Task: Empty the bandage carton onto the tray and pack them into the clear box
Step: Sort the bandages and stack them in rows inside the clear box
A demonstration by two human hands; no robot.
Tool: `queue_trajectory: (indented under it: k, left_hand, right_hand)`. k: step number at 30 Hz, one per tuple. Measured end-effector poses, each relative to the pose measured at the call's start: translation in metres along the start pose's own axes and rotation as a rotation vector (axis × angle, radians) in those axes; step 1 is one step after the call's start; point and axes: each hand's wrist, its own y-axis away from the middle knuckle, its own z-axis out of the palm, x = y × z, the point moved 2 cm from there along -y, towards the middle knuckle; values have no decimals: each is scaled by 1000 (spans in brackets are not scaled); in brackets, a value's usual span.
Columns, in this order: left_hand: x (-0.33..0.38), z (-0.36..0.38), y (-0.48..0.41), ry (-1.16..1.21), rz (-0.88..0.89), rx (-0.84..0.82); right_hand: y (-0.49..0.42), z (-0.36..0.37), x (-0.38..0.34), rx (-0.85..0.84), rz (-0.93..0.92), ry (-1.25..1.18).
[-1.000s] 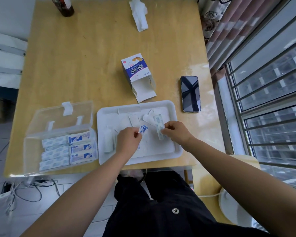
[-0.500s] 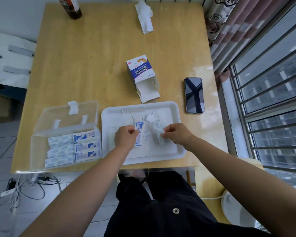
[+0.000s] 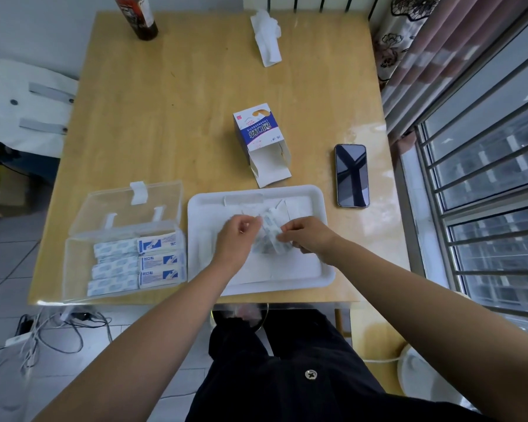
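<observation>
A white tray (image 3: 320,278) lies at the table's near edge with loose wrapped bandages on it. My left hand (image 3: 237,237) and my right hand (image 3: 310,236) meet over the tray's middle, both pinching a small bunch of bandages (image 3: 269,236), which is blurred. The open blue-and-white bandage carton (image 3: 258,134) lies on its side just beyond the tray, mouth toward me. Left of the tray stands the clear box (image 3: 77,263), lid up, with rows of bandages (image 3: 137,263) packed inside.
A dark phone (image 3: 351,175) lies right of the tray. A crumpled white tissue (image 3: 267,36) and a dark bottle (image 3: 139,16) sit at the table's far side. Window bars and a curtain are on the right. Cables lie on the floor at lower left.
Both hands have drawn together at the tray's middle, gathering the bandages they each held into one bunch between them. The view has shifted slightly.
</observation>
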Motion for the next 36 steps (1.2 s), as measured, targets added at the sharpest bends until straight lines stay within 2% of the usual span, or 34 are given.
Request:
queue_trajectory:
  k: [1, 2, 4, 6, 8, 10, 12, 15, 18, 23, 28, 32, 34, 36]
  left_hand:
    - [1, 4, 3, 148, -56, -94]
    - [0, 7, 5, 215, -91, -120]
    - [-4, 5, 4, 282, -136, -67]
    - [-11, -1, 3, 303, -186, 22]
    - [-20, -9, 0, 249, -211, 95]
    - [-35, -18, -2, 208, -249, 148]
    - [-42, -19, -2, 192, -277, 110]
    - [-45, -17, -2, 162, -282, -1]
    - [-41, -13, -2, 106, -249, -81]
    - [-42, -16, -6, 78, -226, -25]
    - [-42, -19, -10, 65, -275, 49]
    - [-29, -13, -8, 142, -334, 0]
    - [-22, -8, -6, 211, -349, -40]
    - [-17, -5, -5, 284, -354, -62]
  right_hand:
    - [-1, 5, -4, -21, -14, -5]
    - [-2, 10, -7, -41, -32, -10]
    - [-5, 19, -11, -56, -68, -17]
    - [-9, 25, -11, -1, -119, 68]
    - [-14, 30, -11, 92, -210, 293]
    - [-21, 39, -10, 114, -307, 594]
    - [-26, 44, -5, 112, -331, 840]
    - [-29, 51, -2, 134, -359, 1018]
    - [-33, 49, -3, 141, -330, 1072]
    - [-32, 29, -7, 184, -239, 852]
    - [-27, 7, -12, 169, -119, 352]
    - [-21, 11, -11, 18, -50, -206]
    - [-18, 19, -13, -53, -33, -277]
    - [-18, 29, -12, -78, -17, -207]
